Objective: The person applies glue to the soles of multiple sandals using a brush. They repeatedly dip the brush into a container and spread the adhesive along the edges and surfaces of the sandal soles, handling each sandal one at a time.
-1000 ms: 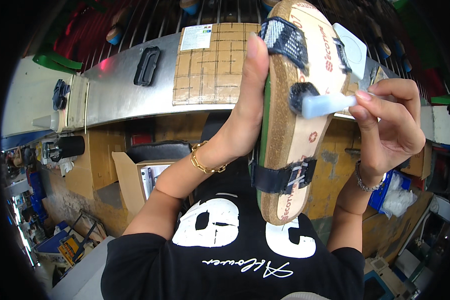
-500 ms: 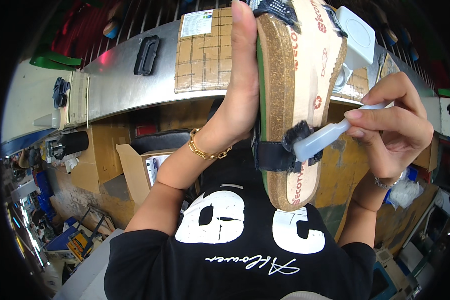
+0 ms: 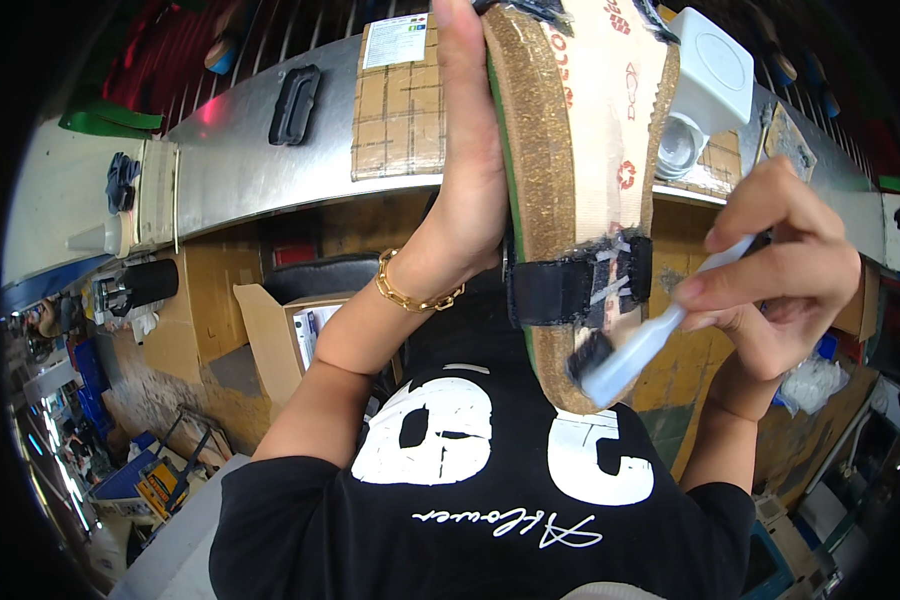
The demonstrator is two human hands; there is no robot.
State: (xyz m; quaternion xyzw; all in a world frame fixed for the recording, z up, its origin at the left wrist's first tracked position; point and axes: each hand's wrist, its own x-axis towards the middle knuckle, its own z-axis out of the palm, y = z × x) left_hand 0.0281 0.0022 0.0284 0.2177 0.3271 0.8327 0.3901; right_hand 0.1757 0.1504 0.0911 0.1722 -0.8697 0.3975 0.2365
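My left hand (image 3: 473, 175) grips a sandal (image 3: 620, 195), its thumb along the left edge and its other fingers hidden behind. The underside faces me: pale lining with red print, a brown cork rim and dark strap ends folded across near the lower end. In my right hand (image 3: 785, 270) is a brush (image 3: 635, 352) with a pale, translucent handle, pinched between thumb and fingers. Its dark bristles touch the lower end of the sandal, below the dark strap. Whether the bristles carry any liquid, I cannot tell.
Beyond my hands runs a metal bench (image 3: 232, 150) with a black tray (image 3: 295, 105), a taped cardboard box (image 3: 398, 125) and a white plastic container (image 3: 712, 75). Below it, an open carton (image 3: 270, 330) stands left of my left forearm.
The brush has moved down from the dark strap to the sandal's lower end, and my right hand has lowered slightly. The sandal and my left hand have shifted a little left.
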